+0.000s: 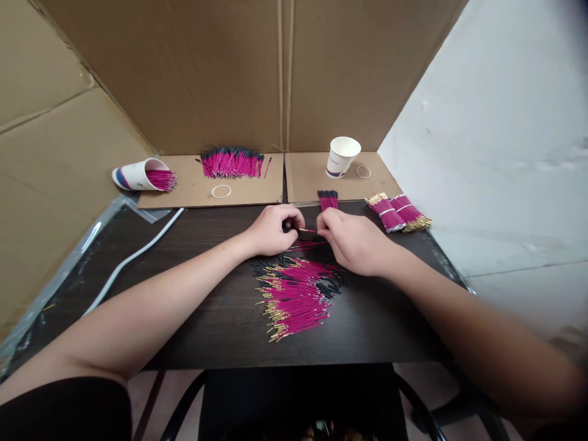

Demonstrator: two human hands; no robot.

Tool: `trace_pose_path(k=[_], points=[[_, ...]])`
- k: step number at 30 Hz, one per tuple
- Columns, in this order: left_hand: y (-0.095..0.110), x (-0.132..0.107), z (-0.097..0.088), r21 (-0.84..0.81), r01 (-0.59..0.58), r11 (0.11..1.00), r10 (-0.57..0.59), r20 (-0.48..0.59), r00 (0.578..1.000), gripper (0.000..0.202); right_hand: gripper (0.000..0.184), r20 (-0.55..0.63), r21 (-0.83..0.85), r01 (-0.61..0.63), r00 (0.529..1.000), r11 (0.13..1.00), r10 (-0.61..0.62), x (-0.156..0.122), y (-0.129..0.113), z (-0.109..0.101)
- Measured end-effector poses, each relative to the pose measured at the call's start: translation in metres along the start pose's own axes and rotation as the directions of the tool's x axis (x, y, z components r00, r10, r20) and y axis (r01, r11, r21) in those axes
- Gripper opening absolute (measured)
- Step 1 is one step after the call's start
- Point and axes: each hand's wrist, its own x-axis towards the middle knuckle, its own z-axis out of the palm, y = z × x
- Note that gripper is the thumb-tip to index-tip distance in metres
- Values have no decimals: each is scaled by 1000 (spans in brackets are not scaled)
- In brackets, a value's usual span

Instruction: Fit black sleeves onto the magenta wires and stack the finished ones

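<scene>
A thin pink wire [311,231] with a gold tip spans the gap between my two hands. My left hand [274,231] is curled, thumb and fingertips pinched at its gold end. My right hand [354,240] is closed on the opposite end, which its fingers hide. Under and below my hands lies a loose pile of pink wires [298,297] with gold tips facing left. Small black sleeves [327,289] are scattered on its right side and along its top. Just beyond my right hand is a small row of pink wires with black ends [327,199].
On cardboard at the back are a heap of black-ended pink wires [232,163], two rubber bands [221,191], an upright paper cup [342,157] and a tipped cup [138,176] spilling wires. Banded wire bundles [397,213] lie right. A white cable [133,256] crosses the dark table's left side.
</scene>
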Motion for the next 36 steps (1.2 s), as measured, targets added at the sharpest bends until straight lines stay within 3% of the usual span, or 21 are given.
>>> trace_pose_path(k=[3, 6, 11, 15, 23, 36], points=[[1, 0, -1, -11, -27, 1000, 27, 12, 1000, 15, 8, -140, 144, 11, 990, 990, 9, 4, 11, 7], [4, 0, -1, -24, -60, 998, 61, 43, 997, 3, 9, -327, 261, 32, 943, 965, 57, 7, 18, 16], [4, 0, -1, -45, -116, 992, 119, 70, 990, 5, 20, -413, 326, 71, 907, 943, 74, 9, 18, 20], [1, 0, 0, -41, -113, 993, 116, 75, 990, 7, 13, -387, 253, 93, 922, 963, 13, 8, 15, 17], [3, -1, -1, 93, -100, 991, 86, 147, 985, 4, 14, -248, 268, -84, 957, 960, 153, 8, 23, 20], [6, -2, -2, 178, -36, 983, -5, 225, 974, 6, 22, -113, 484, -60, 985, 873, 131, 10, 15, 19]])
